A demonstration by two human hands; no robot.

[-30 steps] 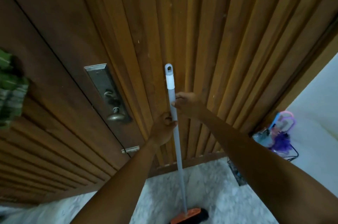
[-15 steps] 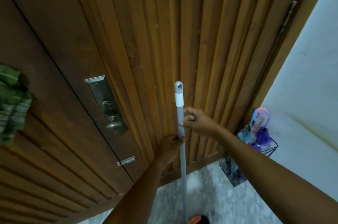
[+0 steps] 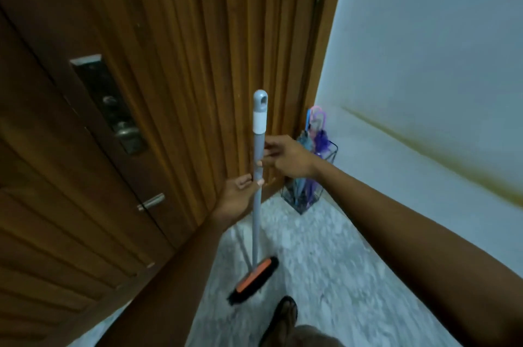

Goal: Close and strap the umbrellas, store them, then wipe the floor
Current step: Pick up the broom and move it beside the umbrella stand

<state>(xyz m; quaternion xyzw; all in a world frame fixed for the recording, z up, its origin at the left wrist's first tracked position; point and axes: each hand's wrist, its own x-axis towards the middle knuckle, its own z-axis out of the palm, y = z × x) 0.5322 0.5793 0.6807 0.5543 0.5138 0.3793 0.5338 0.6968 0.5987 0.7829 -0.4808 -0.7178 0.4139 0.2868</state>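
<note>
Holds a floor brush [image 3: 256, 222] nearly upright in front of a ribbed wooden door [image 3: 184, 49], both hands on its pole. Grips low on the pole with the left hand [image 3: 240, 194], palm turned up, thumb on one side and a fingertip wrapped round to the other, fingers clamped on the shaft. Takes the pole just above with the right hand [image 3: 288, 158], fingers curled to it, one fingertip showing across its front; blurred there, but closed on the pole as far as can be seen.

Shows a slim grey pole with a white band near the top and a rounded grey cap pierced by a hanging hole. Ends below in a narrow head, orange on top and black underneath, set slantwise on the pale marbled floor [image 3: 325, 261]. Leans only slightly, top toward the door, head nearer the person.

Stands with a sandalled foot [image 3: 283, 315] on the floor just beside the brush head.

Behind the right hand, in the corner between the door and a white wall [image 3: 424, 49]: closed umbrellas [image 3: 314, 148], blue and purple with curved handles, upright in a dark wire stand [image 3: 300, 199]. On the door to the left, a metal lock plate [image 3: 110, 103] with a knob. Across the wall, a slanting yellowish streak [image 3: 424, 148].
</note>
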